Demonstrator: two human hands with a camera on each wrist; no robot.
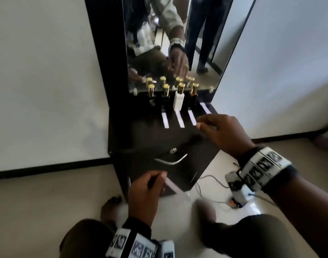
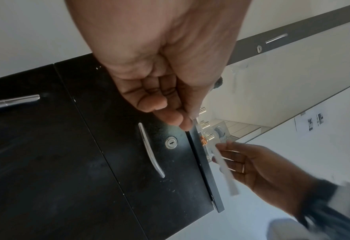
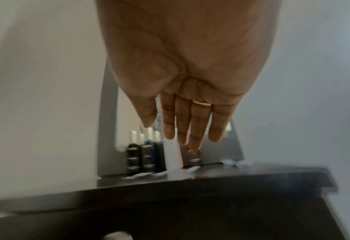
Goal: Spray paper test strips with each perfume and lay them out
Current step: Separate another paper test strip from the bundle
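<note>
Four gold-capped perfume bottles stand in a row at the back of the black cabinet top (image 1: 140,135): two black (image 1: 151,95), one white (image 1: 178,102), one dark amber (image 1: 193,94). Several white paper strips (image 1: 179,119) lie in front of them, one further right (image 1: 205,108). My left hand (image 1: 146,192) is low in front of the drawer and pinches one more strip (image 1: 178,189) between thumb and finger. In the left wrist view this strip (image 2: 226,172) crosses in front of my right hand. My right hand (image 1: 222,131) hovers over the cabinet's right front, its fingers (image 3: 190,126) straight and empty.
A mirror (image 1: 178,43) rises behind the bottles and reflects my arm and a standing person. The drawer front carries a metal handle (image 1: 171,161) and a lock (image 1: 172,150). On the tiled floor lie cables and a small white device (image 1: 240,192). A bare foot (image 1: 111,203) is by the cabinet.
</note>
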